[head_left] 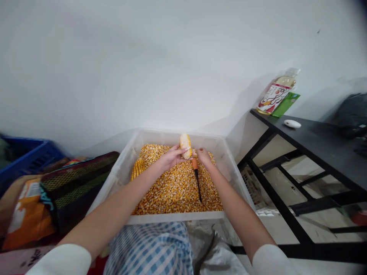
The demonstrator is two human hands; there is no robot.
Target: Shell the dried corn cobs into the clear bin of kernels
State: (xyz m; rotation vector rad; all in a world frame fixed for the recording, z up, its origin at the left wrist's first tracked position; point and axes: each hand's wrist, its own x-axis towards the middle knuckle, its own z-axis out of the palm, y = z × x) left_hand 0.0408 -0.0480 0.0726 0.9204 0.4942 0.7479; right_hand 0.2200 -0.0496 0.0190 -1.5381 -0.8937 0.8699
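Observation:
My left hand (172,156) is closed around a partly stripped corn cob (185,146), pale on its face with yellow kernels along the edge. It holds the cob upright above a bed of loose corn kernels (169,187) in a translucent plastic bin (174,218). Close to the cob's right side is my right hand (203,156), its fingers curled; what they hold, if anything, is hidden. Just below that hand, a screwdriver (195,164) with an orange handle and dark shaft points toward me over the kernels. Another corn cob (138,168), still covered in kernels, lies at the bin's left side.
A black table (315,139) on the right carries a bottle (275,94), a green packet (286,104) and a white oval object (292,123). Left of the bin are a dark mesh bag (77,187), an orange package (30,214) and a blue crate (31,156). A white wall stands behind.

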